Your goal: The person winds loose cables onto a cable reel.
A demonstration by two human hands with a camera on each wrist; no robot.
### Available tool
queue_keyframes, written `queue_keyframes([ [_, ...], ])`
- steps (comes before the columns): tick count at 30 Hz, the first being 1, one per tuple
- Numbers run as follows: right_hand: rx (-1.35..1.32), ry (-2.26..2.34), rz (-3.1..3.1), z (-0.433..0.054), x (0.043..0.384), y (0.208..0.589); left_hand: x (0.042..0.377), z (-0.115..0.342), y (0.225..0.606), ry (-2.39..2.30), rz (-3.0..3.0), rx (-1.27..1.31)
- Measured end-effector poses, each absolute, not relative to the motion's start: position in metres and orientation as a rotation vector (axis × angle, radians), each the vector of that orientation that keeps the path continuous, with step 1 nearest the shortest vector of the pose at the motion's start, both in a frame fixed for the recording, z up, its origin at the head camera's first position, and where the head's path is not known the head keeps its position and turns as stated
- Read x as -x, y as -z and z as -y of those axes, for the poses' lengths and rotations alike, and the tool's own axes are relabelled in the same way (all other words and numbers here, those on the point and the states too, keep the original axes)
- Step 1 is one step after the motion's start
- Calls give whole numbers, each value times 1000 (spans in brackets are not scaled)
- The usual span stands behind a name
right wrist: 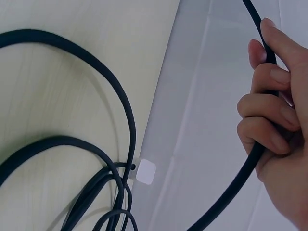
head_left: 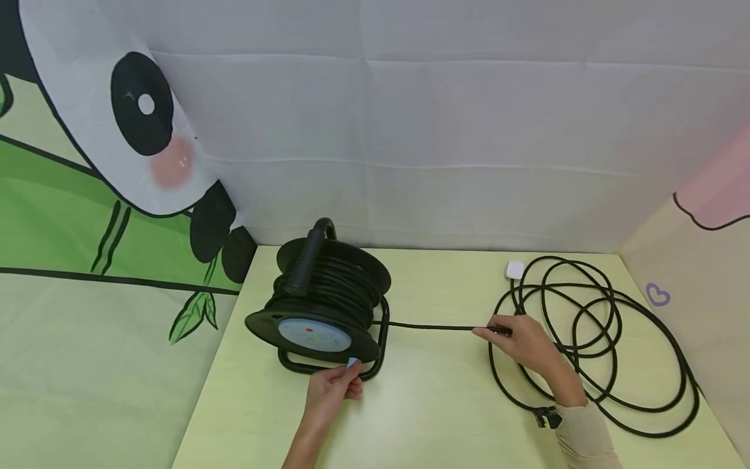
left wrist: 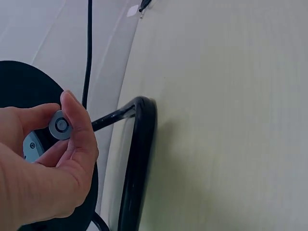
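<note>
A black cable reel (head_left: 336, 286) stands on a tubular frame left of centre in the head view, black cable wound round its drum. My left hand (head_left: 331, 394) pinches a small grey crank knob (left wrist: 60, 126) at the rim of the reel's near disc, between thumb and forefinger. From the reel a straight length of black cable (head_left: 433, 326) runs right to my right hand (head_left: 530, 342). That hand grips the cable, its fingers curled round it in the right wrist view. Beyond it, the rest of the cable lies in loose loops (head_left: 650, 410).
At the back of the loops lies a white plug-like block (head_left: 515, 270). A black strap or connector (head_left: 547, 417) sits by my right sleeve. The pale table (head_left: 433, 404) meets a light fabric wall (head_left: 457, 195) behind and printed fabric at both sides.
</note>
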State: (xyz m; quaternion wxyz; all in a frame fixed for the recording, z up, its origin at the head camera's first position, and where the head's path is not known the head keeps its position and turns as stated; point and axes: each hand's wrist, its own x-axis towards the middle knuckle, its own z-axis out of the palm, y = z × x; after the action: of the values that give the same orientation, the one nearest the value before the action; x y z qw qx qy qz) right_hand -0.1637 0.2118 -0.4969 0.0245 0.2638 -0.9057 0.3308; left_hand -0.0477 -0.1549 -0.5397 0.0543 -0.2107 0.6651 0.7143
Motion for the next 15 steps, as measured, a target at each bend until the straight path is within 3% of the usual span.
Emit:
queue_keyframes([
  [15, -793, -886, 2751, -240, 157, 480, 48, 186, 556, -2166, -2050, 824],
])
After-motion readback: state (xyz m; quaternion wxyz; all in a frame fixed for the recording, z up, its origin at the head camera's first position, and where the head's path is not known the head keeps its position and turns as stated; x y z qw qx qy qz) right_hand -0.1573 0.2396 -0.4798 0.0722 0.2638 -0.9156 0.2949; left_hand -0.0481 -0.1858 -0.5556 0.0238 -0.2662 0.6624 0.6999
